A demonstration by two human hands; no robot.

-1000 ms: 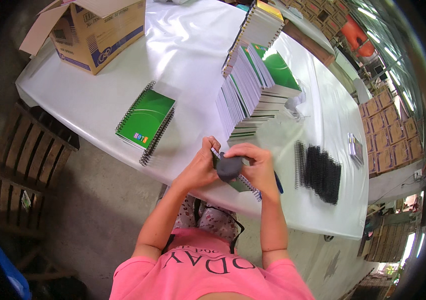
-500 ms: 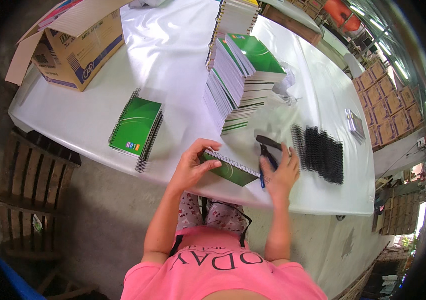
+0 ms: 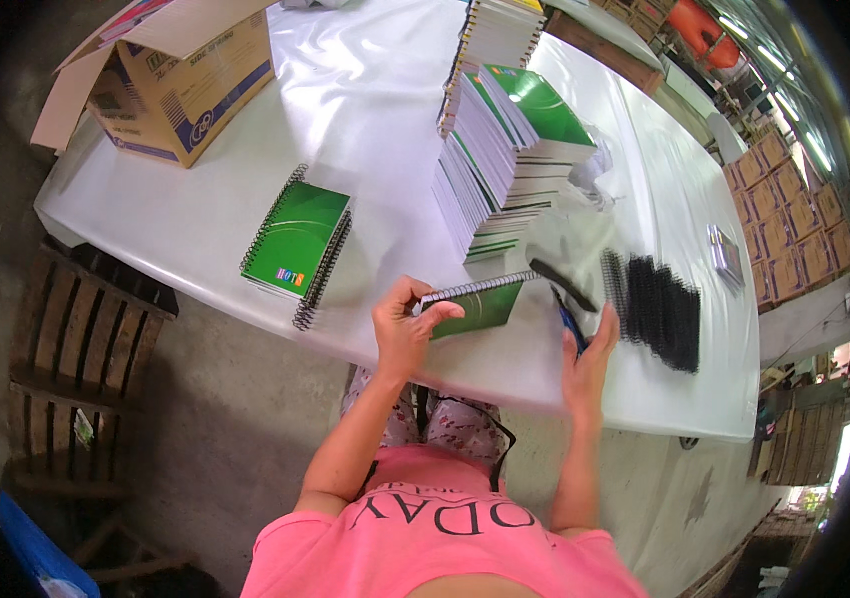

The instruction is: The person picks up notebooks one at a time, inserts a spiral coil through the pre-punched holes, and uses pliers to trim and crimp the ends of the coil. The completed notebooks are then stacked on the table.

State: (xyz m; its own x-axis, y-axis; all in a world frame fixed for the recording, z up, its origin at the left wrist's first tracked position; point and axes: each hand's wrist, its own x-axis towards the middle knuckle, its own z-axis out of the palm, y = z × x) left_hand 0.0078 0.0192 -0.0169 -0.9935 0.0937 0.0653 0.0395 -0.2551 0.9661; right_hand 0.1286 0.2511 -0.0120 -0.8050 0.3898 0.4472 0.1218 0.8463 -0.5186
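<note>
My left hand (image 3: 405,324) pinches one end of a small green spiral notebook (image 3: 480,307) between thumb and fingers, its coiled edge upward, close to the table's near edge. My right hand (image 3: 589,369) is closed around a blue-handled pair of pliers (image 3: 571,325), slightly blurred, to the right of the notebook. Just beyond it lies a dark, bar-shaped tool (image 3: 562,283), too blurred to name. A pile of black binding coils (image 3: 664,314) rests to the right of that hand.
Another green notebook (image 3: 297,239) with loose coils along its sides lies at the left. Tall stacks of green-covered books (image 3: 534,105) stand beyond my hands. An open cardboard box (image 3: 180,95) is at the far left of the white-covered table (image 3: 365,130). A small, flat silvery object (image 3: 724,254) lies right.
My left hand has tilted the notebook, raising its right end. My right hand has moved right, away from the notebook, and the pliers have turned with it. The whole view has shifted slightly.
</note>
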